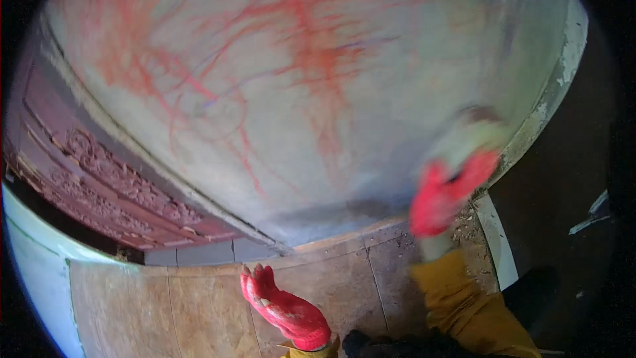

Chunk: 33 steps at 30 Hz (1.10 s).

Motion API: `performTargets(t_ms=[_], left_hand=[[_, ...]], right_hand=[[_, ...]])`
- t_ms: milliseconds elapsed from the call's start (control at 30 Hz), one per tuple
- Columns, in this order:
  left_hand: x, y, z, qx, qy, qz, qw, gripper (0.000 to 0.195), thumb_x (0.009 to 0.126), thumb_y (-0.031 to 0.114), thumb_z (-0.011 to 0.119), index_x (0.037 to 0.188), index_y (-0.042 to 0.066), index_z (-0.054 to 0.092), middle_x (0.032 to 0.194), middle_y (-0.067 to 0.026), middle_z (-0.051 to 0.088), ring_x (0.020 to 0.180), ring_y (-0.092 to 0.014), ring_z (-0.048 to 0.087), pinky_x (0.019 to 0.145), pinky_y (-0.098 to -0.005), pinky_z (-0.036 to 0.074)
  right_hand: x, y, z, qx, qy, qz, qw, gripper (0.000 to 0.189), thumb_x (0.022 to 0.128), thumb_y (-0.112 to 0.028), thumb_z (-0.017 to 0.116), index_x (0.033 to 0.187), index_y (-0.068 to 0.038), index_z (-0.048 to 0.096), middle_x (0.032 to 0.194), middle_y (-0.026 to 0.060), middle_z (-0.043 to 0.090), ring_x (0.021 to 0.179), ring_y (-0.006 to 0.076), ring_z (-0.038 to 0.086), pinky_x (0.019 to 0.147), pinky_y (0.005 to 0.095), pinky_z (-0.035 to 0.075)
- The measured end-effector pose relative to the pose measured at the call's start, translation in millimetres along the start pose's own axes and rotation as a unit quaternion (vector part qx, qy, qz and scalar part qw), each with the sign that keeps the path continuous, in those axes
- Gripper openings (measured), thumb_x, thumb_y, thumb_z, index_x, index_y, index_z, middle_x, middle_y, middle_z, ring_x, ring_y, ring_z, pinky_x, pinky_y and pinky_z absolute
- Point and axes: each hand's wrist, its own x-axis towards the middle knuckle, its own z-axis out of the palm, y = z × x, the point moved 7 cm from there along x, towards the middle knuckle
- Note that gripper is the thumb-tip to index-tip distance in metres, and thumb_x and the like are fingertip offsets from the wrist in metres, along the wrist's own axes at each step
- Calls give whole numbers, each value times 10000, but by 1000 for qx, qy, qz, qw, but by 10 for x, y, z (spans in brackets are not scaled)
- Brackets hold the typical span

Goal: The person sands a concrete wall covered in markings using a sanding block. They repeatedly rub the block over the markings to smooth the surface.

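My right hand (439,199), in a red work glove, is raised at the right part of a pale wall (387,124). It grips a pale greenish hand-held object (467,139) with a dark brown end. Motion blur hides what that object is and whether it touches the wall. Red and purple scribbles (318,59) and a dark grey smudge cover parts of the wall. Lower and to the left, my left hand (288,308) hangs above the floor in a red glove with bare fingertips, fingers loosely bent and nothing visible in them.
A brown tiled floor (313,283) meets the wall's foot, with crumbs of debris (464,231) by the right corner. On the left stands a carved reddish-brown door (114,179). A dark opening (551,199) lies past the wall's chipped right edge.
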Motion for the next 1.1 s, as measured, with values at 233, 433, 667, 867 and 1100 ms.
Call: performTargets(t_ms=[233,433,667,867,1100], left_hand=[[-100,260,528,-14,-69,16,997,618,992,441,343,1414,-10,330,1430,-155,384,1264,-274,422,1092,-428,322],[-149,271,520,-19,-62,43,997,615,994,443,327,1401,-17,356,1419,-164,400,1250,-286,433,1088,-440,323],[-242,648,1108,-42,-98,27,994,607,995,431,332,1405,-16,355,1410,-161,409,1241,-288,447,1079,-441,339],[-105,705,1105,-14,-122,81,989,632,1000,462,320,1411,-18,344,1424,-154,397,1264,-293,427,1089,-443,329],[-157,767,1244,-24,-157,89,983,623,997,431,341,1414,-31,326,1429,-170,389,1280,-298,415,1097,-438,319]], right_hand=[[-828,-671,170,103,-220,-232,942,374,930,-447,475,1188,-188,549,1114,50,565,1068,256,511,924,463,439],[360,1407,-55,-62,-121,311,940,802,837,-319,672,1451,-17,254,1432,275,298,1269,443,327,1034,525,310],[-1100,-331,150,251,-311,-212,892,470,881,-321,580,1334,-401,483,1080,73,589,978,309,557,853,476,450],[-328,795,142,11,-298,65,952,638,798,-364,707,1308,-80,450,1389,274,354,1281,436,363,1026,564,334],[-841,906,104,70,-159,85,981,543,791,-367,698,1237,-126,506,1195,122,503,1067,338,518,889,425,433]])
